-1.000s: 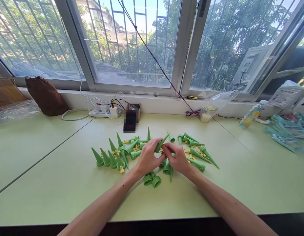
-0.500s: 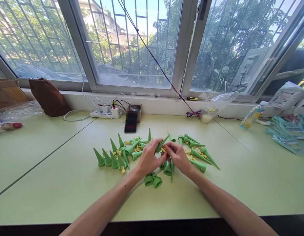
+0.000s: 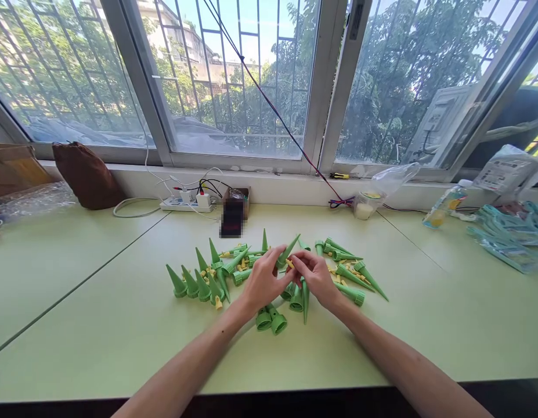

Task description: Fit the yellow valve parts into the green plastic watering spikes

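My left hand [image 3: 265, 276] is closed around a green plastic spike [image 3: 289, 249], its pointed end up and leaning right. Between the fingertips of my right hand [image 3: 314, 276] is a small yellow plug [image 3: 290, 263], held against the side of the spike; whether it sits in a hole I cannot tell. Green spikes lie around both hands. Several stand on their wide ends at the left, such as this upright spike [image 3: 177, 283]. Two more spikes [image 3: 277, 321] lie below my hands with their open ends toward me. Loose yellow plugs [image 3: 218, 302] are scattered among them.
On the pale green table [image 3: 121, 331], a power strip [image 3: 186, 202], a small box [image 3: 242, 200] and a brown bag [image 3: 86, 177] line the window side. A plastic cup [image 3: 367, 206], a bottle [image 3: 445, 206] and teal packages [image 3: 504, 238] are to the right.
Both hands keep nearly the same place and grip, with the yellow plug still against the spike. The whole view has shifted very slightly.
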`<state>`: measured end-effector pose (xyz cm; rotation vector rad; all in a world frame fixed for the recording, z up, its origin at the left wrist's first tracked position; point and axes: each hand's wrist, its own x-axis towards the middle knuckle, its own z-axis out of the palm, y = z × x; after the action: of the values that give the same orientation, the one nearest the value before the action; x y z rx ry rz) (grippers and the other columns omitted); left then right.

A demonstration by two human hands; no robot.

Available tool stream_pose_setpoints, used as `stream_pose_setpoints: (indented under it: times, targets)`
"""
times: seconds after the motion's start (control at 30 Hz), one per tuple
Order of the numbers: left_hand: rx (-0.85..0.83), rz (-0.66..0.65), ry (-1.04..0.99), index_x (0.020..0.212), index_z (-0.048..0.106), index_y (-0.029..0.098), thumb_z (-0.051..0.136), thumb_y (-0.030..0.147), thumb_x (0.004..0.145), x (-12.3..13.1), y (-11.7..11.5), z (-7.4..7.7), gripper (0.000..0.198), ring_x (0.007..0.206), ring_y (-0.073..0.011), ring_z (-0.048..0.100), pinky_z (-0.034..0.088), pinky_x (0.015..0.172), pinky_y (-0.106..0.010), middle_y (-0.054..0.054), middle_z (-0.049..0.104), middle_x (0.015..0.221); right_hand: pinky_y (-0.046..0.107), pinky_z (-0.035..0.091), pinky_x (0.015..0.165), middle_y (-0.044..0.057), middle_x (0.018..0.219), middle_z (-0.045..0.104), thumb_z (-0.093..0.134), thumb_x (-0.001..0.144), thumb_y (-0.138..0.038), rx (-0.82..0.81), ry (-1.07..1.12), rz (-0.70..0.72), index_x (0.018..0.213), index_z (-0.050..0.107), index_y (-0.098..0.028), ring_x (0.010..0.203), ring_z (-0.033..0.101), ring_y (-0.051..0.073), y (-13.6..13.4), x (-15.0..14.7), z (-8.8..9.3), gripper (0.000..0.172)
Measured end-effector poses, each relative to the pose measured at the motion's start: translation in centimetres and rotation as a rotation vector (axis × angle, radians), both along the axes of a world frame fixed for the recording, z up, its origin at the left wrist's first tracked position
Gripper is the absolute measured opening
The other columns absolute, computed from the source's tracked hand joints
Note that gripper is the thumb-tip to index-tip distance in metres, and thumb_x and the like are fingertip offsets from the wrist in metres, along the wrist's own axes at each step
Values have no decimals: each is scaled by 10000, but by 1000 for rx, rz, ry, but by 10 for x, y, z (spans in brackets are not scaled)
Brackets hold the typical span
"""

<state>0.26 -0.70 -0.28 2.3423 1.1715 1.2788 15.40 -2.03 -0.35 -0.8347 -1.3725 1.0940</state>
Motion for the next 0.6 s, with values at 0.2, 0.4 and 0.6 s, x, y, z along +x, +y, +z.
stream_pose_setpoints:
  times: [0.2, 0.4, 0.6]
  targets:
    - [17, 32, -81, 1110, 571, 178, 647, 267, 803, 2, -1, 2, 328, 532, -79, 508, 457, 548, -222, 5, 629, 815, 223, 434, 408, -27, 586, 573, 684, 807, -465, -32, -2, 33, 802, 592, -185, 462, 531, 113, 0, 0, 0, 294]
    - [30, -9, -74, 1095, 579, 189, 622, 258, 829, 0, -1, 1, 278, 561, -78, 503, 451, 567, -218, -5, 613, 866, 213, 401, 394, -36, 545, 540, 623, 861, -446, 22, -84, 32, 760, 591, -179, 434, 515, 107, 1, 2, -4, 287]
    - [82, -22, -22, 1131, 604, 204, 630, 226, 817, -1, 1, -4, 315, 587, -91, 507, 455, 592, -220, -9, 635, 882, 204, 400, 426, -42, 565, 520, 603, 876, -368, 66, -121, 16, 746, 569, -174, 449, 510, 96, 1, 4, -8, 236]
